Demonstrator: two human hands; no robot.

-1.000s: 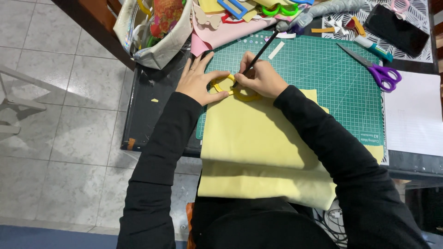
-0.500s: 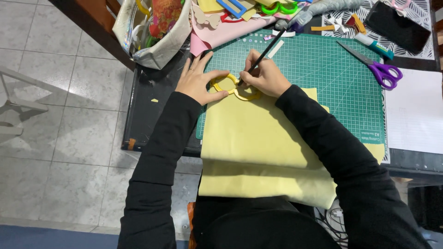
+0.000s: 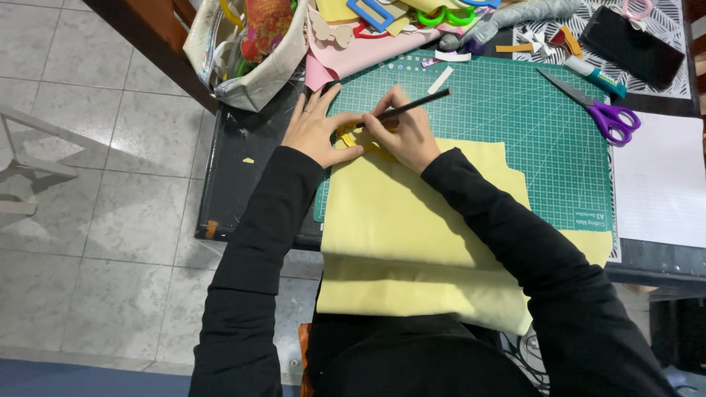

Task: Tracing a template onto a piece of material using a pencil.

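A pale yellow foam sheet (image 3: 419,228) lies over the green cutting mat (image 3: 529,103) and hangs off the table's near edge. At the sheet's far left corner sits a small darker yellow template (image 3: 353,134). My left hand (image 3: 318,131) presses flat on that template, fingers spread. My right hand (image 3: 404,136) grips a black pencil (image 3: 419,105), its tip down at the template's edge and its shaft pointing up and right. Most of the template is hidden under the two hands.
Purple-handled scissors (image 3: 599,110) lie on the mat's right side. White paper (image 3: 662,184) is at the far right. A fabric bag (image 3: 254,51) of craft things stands at the table's left, with pink foam (image 3: 368,51) and coloured shapes behind. A tiled floor is on the left.
My right hand has shifted slightly along the template's edge with the pencil, whose angle is now lower. My left hand stays pressed on the template.
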